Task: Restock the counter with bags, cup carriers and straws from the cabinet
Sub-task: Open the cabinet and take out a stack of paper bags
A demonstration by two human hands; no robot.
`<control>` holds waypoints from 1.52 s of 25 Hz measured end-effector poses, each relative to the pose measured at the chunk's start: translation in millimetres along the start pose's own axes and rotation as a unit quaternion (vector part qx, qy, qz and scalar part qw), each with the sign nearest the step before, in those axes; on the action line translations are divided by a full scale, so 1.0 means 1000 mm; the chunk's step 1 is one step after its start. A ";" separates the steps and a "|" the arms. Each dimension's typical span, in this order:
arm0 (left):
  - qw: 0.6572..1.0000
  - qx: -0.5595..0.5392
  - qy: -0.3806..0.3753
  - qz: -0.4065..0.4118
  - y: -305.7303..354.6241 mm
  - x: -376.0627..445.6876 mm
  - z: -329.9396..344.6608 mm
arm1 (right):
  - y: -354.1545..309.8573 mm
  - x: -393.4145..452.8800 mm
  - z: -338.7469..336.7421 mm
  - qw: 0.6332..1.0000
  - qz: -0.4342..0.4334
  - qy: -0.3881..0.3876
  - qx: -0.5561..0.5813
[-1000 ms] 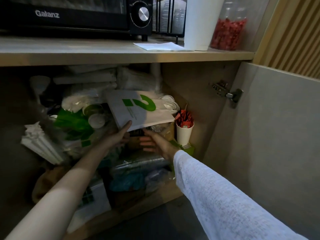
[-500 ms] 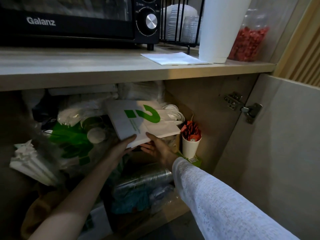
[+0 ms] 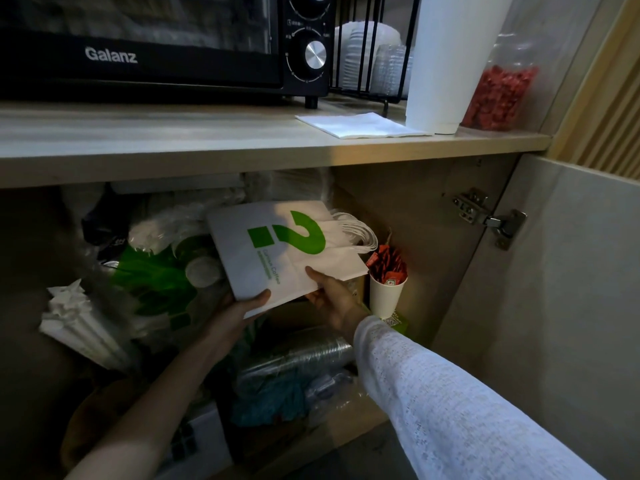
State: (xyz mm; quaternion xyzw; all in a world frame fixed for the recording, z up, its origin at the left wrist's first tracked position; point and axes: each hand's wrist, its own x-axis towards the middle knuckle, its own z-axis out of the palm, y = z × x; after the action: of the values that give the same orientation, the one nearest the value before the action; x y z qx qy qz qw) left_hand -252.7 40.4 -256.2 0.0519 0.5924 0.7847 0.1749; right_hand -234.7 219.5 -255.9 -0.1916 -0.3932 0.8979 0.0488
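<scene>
A flat stack of white paper bags (image 3: 273,251) with a green logo lies tilted inside the open cabinet under the counter (image 3: 173,147). My left hand (image 3: 242,306) grips the stack's lower left corner, thumb on top. My right hand (image 3: 329,292) holds its lower right edge, thumb on the top face and fingers beneath. The bags' white twisted handles (image 3: 356,232) stick out at the right. A bundle of white wrapped straws (image 3: 79,320) lies at the cabinet's left.
A black Galanz oven (image 3: 166,46), a folded napkin (image 3: 360,126), a tall white cup stack (image 3: 446,60) and a jar of red bits (image 3: 498,95) stand on the counter. A paper cup of red sachets (image 3: 386,289), green-printed plastic packs (image 3: 156,275) and clear lids (image 3: 298,355) crowd the cabinet. The door (image 3: 561,289) hangs open at right.
Both hands have closed on the bag stack's lower edge; earlier they only reached toward it. The stack has tipped a little toward me, and my view has risen closer to the counter.
</scene>
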 end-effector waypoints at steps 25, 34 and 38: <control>0.995 0.014 -0.098 -0.026 0.015 -0.107 0.013 | -0.070 -0.130 -0.073 0.995 -0.092 -0.003 -0.036; 0.995 -0.095 -0.010 0.014 0.011 -0.117 0.051 | -0.085 -0.164 -0.088 0.987 -0.120 -0.009 -0.108; 0.992 -0.123 0.019 -0.014 0.013 -0.122 0.058 | -0.086 -0.171 -0.082 0.985 -0.114 -0.016 -0.129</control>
State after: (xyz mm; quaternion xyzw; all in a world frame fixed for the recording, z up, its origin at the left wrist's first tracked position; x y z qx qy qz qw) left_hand -124.6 48.9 -211.8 0.0066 0.4955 0.8498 0.1795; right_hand -51.1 293.7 -191.8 -0.1353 -0.5255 0.8314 0.1197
